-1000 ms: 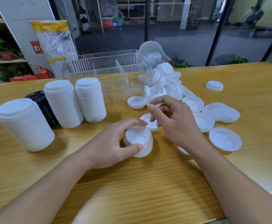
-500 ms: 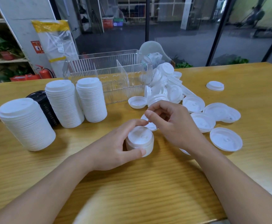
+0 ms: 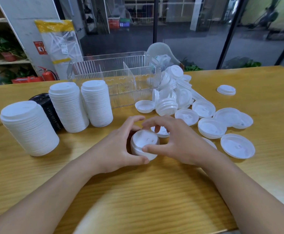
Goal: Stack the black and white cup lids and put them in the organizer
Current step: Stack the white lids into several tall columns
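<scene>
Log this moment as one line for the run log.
phase: stacking | left hand: grips short lid stack | right hand: grips same stack | organizer: no lids visible

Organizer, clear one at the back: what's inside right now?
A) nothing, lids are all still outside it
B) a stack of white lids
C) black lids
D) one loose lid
A: both compartments of the clear organizer show only bare plastic, while the tall white stacks stand in front of it and the loose lids lie to its right on the table.
</scene>
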Available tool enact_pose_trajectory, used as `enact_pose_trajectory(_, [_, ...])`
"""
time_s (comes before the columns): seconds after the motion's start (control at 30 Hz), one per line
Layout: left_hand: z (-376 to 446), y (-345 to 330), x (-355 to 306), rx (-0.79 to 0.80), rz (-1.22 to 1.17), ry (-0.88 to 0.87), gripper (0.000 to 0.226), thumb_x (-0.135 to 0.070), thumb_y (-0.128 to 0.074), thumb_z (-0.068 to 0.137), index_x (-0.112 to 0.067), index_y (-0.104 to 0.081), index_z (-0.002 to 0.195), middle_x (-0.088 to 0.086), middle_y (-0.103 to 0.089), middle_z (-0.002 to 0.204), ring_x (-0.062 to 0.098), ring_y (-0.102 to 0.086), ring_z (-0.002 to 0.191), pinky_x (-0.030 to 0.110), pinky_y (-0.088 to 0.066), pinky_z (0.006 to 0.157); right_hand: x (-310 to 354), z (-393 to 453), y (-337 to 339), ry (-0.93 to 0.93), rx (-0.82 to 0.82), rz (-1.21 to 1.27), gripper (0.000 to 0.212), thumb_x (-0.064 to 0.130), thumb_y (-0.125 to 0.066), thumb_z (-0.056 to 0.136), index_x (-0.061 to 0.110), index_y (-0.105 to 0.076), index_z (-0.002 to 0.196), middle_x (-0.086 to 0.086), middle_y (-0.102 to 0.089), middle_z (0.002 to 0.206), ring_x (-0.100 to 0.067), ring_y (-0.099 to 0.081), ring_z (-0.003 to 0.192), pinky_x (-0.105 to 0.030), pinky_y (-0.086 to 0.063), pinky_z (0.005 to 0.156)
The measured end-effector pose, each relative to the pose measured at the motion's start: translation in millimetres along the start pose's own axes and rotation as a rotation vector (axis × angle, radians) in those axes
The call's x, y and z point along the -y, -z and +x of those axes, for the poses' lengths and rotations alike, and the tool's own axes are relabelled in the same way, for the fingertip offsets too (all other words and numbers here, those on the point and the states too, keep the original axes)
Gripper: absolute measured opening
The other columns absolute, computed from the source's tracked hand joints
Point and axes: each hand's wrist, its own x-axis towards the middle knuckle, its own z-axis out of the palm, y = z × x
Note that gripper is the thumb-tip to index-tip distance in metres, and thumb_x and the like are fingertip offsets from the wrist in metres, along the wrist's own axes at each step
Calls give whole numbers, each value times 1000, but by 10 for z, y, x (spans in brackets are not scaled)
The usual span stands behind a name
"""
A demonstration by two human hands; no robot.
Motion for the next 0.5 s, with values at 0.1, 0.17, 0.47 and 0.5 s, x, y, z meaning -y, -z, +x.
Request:
enact_pose_trajectory(0.1, [0,10,19,-14,21,7,110,-48,-99,75,-60,-27,157,-32,-58,145,-8,-51,139,26,-42,116,-17,6,29,-12,4,10,57,52,-90,83,45,-67,134,32,-66,127,1,-58,123,-21,-46,100])
enact_pose_trajectory(0.17, [-7,24,30,-24,56,13,105,-53,-97,76,-62,-28,155,-33,-54,144,-9,-50,138,23,-42,114,-91,25,96,-26,-87,45,45,49,-86,88,44,-70,129,28,-70,124,-1,-61,119,-19,-46,94])
enact_pose_trajectory(0.47, [-6,-128,8,-38,61,4,76,-78,-66,93,-56,-29,156,-33,-36,154,-10,-36,144,26,-40,113,-325,125,5,-90,-51,-403,12,40,-78,95,37,-67,93,18,-60,107,-10,-47,106,-43,-37,105])
enact_pose_trajectory(0.5, [2,-153,1,-35,65,5,73,-78,-63,95,-54,-31,155,-32,-37,153,-9,-39,142,25,-42,111,-316,124,5,-88,-50,-403,12,38,-77,97,36,-67,91,18,-60,106,-10,-47,105,-42,-37,104])
